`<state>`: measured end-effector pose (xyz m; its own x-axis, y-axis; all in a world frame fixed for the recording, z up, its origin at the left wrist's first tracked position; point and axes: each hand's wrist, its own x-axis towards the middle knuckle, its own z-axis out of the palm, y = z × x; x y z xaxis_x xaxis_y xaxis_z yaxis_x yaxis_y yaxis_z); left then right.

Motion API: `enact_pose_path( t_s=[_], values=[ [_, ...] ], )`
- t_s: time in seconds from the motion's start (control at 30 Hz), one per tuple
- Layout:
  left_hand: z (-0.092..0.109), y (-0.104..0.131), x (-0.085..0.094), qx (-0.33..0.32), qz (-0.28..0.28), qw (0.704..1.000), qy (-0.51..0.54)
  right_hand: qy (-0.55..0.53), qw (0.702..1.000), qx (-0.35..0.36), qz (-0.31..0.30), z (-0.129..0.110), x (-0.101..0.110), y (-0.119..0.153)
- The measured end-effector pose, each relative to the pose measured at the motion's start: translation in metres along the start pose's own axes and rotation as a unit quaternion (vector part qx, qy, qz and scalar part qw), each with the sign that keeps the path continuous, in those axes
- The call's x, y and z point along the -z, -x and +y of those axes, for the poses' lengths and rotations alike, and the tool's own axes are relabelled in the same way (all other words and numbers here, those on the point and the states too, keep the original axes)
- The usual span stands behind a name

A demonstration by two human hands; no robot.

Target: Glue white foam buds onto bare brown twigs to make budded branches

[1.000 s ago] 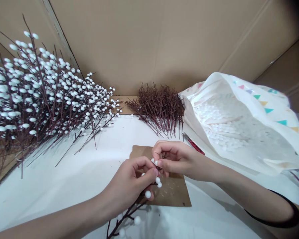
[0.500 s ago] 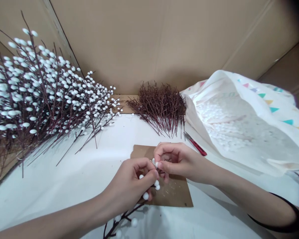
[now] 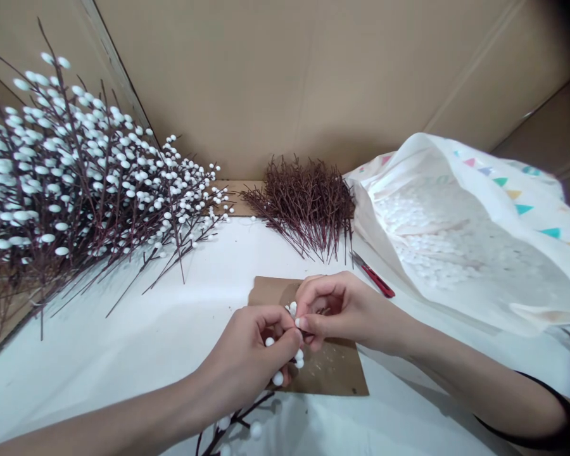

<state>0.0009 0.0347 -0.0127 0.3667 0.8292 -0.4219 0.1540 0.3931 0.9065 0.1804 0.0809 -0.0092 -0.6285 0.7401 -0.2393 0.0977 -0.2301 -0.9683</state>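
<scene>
My left hand [image 3: 261,345] is closed around a dark brown berry branch [image 3: 240,418] with white foam berries on its twigs. The lower part of that branch runs out below the hand toward the bottom edge. Thumb and forefinger of my right hand [image 3: 335,310] pinch a small white berry [image 3: 297,322] right at the left fingertips. A few more white berries [image 3: 292,308] sit just above the fingers. Both hands are over a brown cardboard piece [image 3: 332,373]. My fingers hide most of the twig being held.
Many white-berried branches [image 3: 90,164] are heaped at the left. Bare brown twigs [image 3: 308,202] lie bundled at the back. A red-handled cutter [image 3: 377,280] rests beside an open white bag [image 3: 489,278] holding loose white berries. Cardboard walls [image 3: 266,76] rise behind the white table [image 3: 123,354].
My right fingertips have moved slightly down to the left fingertips, with the pinched berry lower than before. The left hand has hardly moved.
</scene>
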Motion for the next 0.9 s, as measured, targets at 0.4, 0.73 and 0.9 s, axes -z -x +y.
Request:
enact_pose_path(
  t_s=[0.4, 0.73, 0.9],
  values=[
    [-0.004, -0.002, -0.002, 0.014, -0.006, 0.999, 0.028, 0.167, 0.982, 0.013, 0.087, -0.022, 0.008, 0.011],
    [-0.001, -0.004, 0.000, 0.031, -0.027, 0.995, 0.094, 0.673, 0.614, -0.196, 0.363, 0.004, 0.098, 0.076],
    [0.003, -0.001, -0.002, 0.062, -0.023, 0.989, 0.135, 0.671, 0.634, -0.189, 0.336, 0.022, 0.109, 0.073]
  ],
)
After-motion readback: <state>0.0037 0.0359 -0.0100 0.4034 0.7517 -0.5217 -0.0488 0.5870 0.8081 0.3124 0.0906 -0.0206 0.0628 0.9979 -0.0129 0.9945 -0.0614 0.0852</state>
